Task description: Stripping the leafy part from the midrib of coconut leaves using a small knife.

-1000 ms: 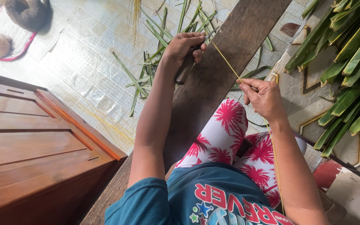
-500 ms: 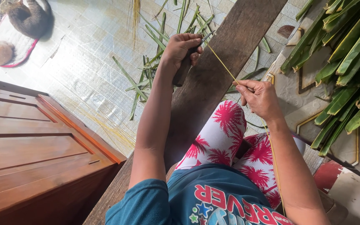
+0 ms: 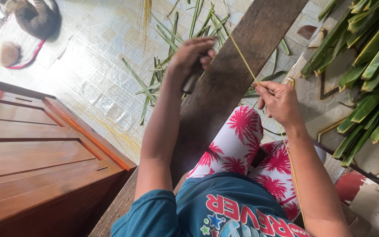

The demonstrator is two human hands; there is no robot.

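My left hand [image 3: 192, 55] is closed around a knife [image 3: 191, 82] (blurred), my right hand [image 3: 278, 102] pinches a thin yellow leaf rib [image 3: 243, 59] over the wooden plank [image 3: 242, 52].

Head-worn view, steeply downward, close over lap.

The left hand [image 3: 191, 55] is motion-blurred, hiding most of its knife [image 3: 190, 82] (blade unseen).

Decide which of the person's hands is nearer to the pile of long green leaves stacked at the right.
Right. The right hand pinches the thin yellow strip just beside the pile of long green leaves; the left hand is farther away, across the dark wooden plank.
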